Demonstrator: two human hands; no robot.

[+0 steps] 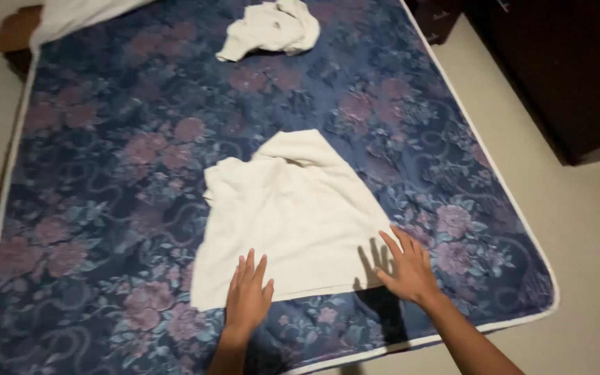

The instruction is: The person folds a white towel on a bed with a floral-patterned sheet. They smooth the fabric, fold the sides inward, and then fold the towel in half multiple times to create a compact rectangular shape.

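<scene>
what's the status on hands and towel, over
Left hand flat on white towel, near edge. Right hand open at its right corner. Crumpled cloth far off, nothing in way.

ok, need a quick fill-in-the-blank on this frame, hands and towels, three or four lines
1. The left hand lies flat on the near edge of the spread ____ towel.
2. The right hand rests at that towel's near ____ corner, fingers spread.
3. A second towel lies ____ at the far end of the mattress.
4. The mattress cover has a ____ pattern.

Missing words: white; right; crumpled; floral
</scene>
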